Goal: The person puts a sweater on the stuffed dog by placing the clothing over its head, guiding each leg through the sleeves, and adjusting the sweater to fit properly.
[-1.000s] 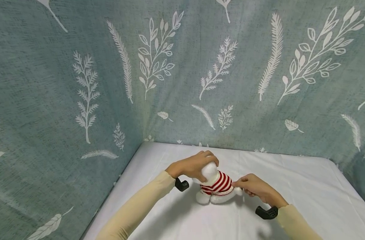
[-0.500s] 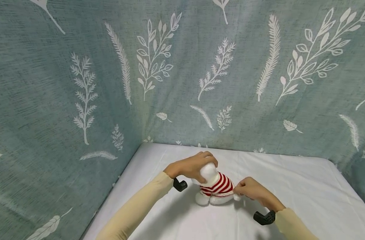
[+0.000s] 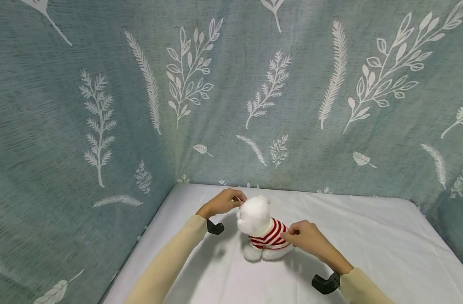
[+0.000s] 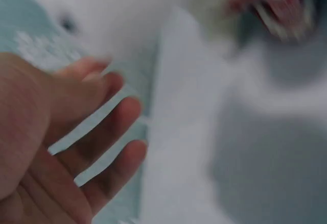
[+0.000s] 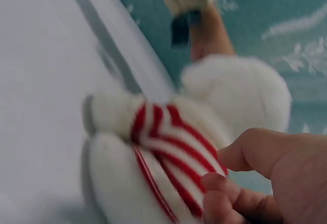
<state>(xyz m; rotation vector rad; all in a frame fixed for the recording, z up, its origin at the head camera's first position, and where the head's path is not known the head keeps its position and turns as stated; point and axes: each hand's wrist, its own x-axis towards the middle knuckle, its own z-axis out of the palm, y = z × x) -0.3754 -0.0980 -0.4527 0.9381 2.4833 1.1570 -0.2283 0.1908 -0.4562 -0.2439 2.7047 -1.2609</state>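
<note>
A white plush toy (image 3: 254,217) in a red-and-white striped knit sweater (image 3: 269,236) sits upright on the bed-like white surface, its muzzle pointing left in the head view. My left hand (image 3: 223,202) is at the left of its head with fingers loosely bent. In the left wrist view, the left fingers (image 4: 120,117) are spread just below the blurred white head (image 4: 112,20), with nothing in them. My right hand (image 3: 307,238) pinches at the sweater on the toy's back. Thumb and curled fingers lie against the stripes (image 5: 179,152) in the right wrist view.
White cloth (image 3: 368,253) covers the flat surface around the toy. Blue-green curtains (image 3: 307,169) with white leaf prints rise behind and on the left. A black wrist-worn device (image 3: 325,283) sits on the right wrist, another (image 3: 215,228) on the left.
My left hand has let go of the toy's head and moved left, uncovering it. My right hand has shifted from the rear hem up onto the sweater's back. The view has shifted slightly.
</note>
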